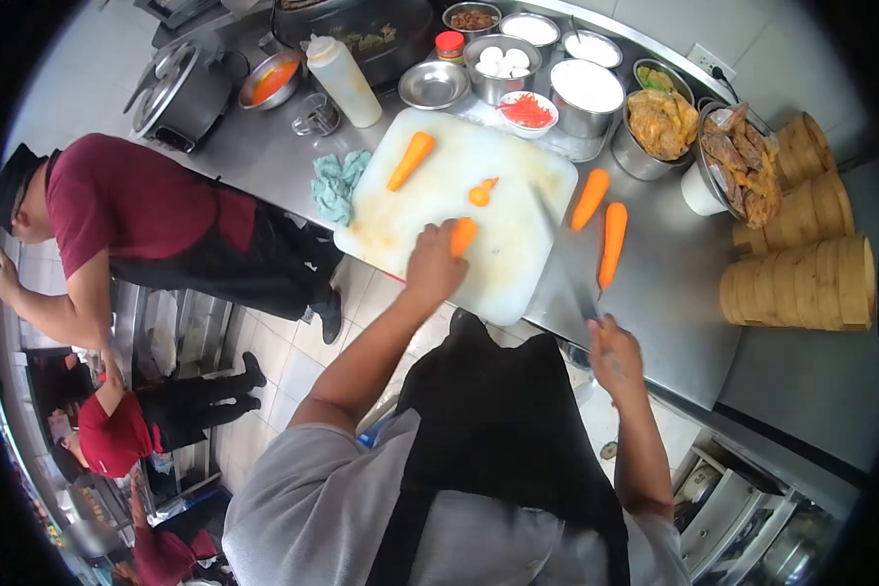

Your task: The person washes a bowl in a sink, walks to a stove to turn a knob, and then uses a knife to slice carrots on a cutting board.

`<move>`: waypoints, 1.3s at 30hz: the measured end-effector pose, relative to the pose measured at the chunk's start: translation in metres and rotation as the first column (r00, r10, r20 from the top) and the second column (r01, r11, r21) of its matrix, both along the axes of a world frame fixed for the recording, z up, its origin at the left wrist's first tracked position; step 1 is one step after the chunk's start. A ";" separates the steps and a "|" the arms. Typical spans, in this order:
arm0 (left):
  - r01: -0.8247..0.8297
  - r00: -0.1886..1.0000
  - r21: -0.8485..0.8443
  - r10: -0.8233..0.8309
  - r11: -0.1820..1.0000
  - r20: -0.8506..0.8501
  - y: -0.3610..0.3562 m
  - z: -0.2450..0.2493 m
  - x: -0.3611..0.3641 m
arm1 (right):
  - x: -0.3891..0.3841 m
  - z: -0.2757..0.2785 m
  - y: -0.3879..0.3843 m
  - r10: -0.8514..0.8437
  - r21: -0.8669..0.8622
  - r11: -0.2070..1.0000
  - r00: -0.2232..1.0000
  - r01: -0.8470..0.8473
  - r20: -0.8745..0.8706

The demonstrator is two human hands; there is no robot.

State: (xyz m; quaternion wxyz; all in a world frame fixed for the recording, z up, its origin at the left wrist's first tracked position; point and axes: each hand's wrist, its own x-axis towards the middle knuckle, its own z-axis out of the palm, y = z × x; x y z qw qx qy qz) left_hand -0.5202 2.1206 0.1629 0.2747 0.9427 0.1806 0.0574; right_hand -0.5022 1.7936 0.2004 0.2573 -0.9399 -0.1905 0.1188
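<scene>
Head view: a carrot piece is held on a white cutting board, with a knife gripped beside it.

The left hand [434, 266] is closed around a short carrot piece [464, 235], which is held down on the white cutting board [479, 146] near its front edge. The right hand [610, 354] is clenched on the handle of a knife [565, 256], whose blade is pointed along the board's right edge, apart from the held piece. 1 whole carrot [412, 159] is laid near the board's far left, and small offcuts [481, 193] are seen at its middle. 2 more carrots [590, 198] are laid on the steel counter [674, 293] just right of the board. A teal cloth [339, 184] is bunched against the board's left side. Bamboo steamers [801, 264] are stacked at the far right. A co-worker in a maroon shirt [117, 210] is seen at the left, well apart.
</scene>
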 end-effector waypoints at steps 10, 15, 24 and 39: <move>-0.031 0.976 0.054 0.018 0.998 0.216 0.020 -0.016 -0.003 | 0.023 0.026 0.083 0.444 -0.269 0.869 0.895 -0.416 0.048; -0.021 0.984 0.025 0.016 0.999 0.179 0.023 -0.014 0.000 | 0.036 0.054 0.088 0.502 -0.356 0.808 0.865 -0.470 0.000; -0.001 0.986 -0.007 0.002 1.000 0.169 0.025 -0.019 0.002 | 0.069 -0.003 0.128 0.527 -0.275 0.801 0.844 -0.531 -0.096; 0.049 0.914 -0.329 0.090 0.943 0.395 0.066 -0.030 -0.039 | 0.054 -0.008 0.066 0.201 -0.132 0.965 0.964 -0.226 -0.176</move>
